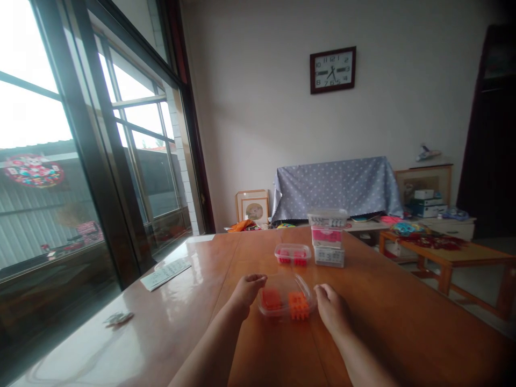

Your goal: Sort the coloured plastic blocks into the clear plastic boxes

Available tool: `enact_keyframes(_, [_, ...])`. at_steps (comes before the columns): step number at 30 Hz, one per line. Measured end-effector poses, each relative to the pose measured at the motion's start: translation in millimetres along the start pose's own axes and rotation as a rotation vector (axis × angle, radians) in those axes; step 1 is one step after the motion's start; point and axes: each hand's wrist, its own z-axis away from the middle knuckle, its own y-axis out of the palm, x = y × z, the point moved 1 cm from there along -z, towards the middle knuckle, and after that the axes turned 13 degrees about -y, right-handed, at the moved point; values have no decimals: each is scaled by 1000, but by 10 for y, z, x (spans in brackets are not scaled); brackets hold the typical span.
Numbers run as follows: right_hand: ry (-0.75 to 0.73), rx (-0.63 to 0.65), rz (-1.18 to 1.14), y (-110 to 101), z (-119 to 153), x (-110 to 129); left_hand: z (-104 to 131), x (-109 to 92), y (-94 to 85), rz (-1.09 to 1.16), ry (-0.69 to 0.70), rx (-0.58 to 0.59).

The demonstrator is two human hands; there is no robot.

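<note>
A clear plastic container stands on the table in front of me. Inside it sit an orange-red block on the left and an orange pegged block on the right. Over the container is a tilted, see-through lid, hard to tell from the container's walls. My left hand pinches its left edge. Curled at the right edge, the fingers of my right hand are closed on it too. Just beyond is a second clear container with pink-red blocks inside.
Stacked containers, one with pink contents, stand behind on the wooden table. Toward the window lie a printed paper and a small crumpled packet. A low wooden bench stands at the right.
</note>
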Motion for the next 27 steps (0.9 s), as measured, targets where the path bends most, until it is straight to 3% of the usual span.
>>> enact_keyframes(4, [-1,0,-32,-17,14,35,48,9,78,35,49,-31])
enact_keyframes(10, [-18,-77,-159,-7,50,67,151,153,-5,23,15,-143])
enact_keyframes(17, [-31,-52,-246,55,52,44,183,423,51,188,-53,-42])
enact_keyframes(22, [-55,10,-397,102,70,33,156,454,85,243,-71,-42])
enact_keyframes(27, [-56,19,-403,83,98,62,151,454,61,282,-86,-45])
